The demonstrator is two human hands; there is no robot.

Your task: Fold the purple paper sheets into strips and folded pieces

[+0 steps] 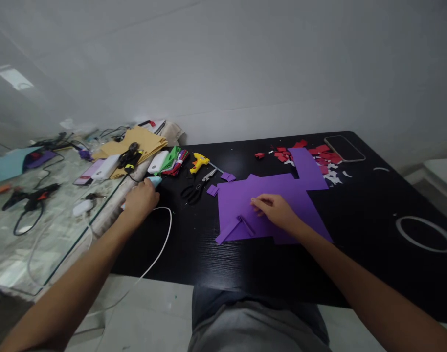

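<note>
My left hand is closed around a light blue tool at the left part of the black table. Most of that tool is hidden in my grip, so its kind is unclear; a white cord loops close by. Over purple paper sheets, my right hand has thumb and fingers pinched together. Whatever may be between those fingertips is too small to make out. Just left of it, folded purple paper strips lie on the sheets, meeting at an angle.
Black-handled pliers, a yellow glue gun and small purple pieces lie behind the sheets. Red paper scraps and a phone-shaped frame sit back right. A white ring lies right; a cluttered glass table stands left.
</note>
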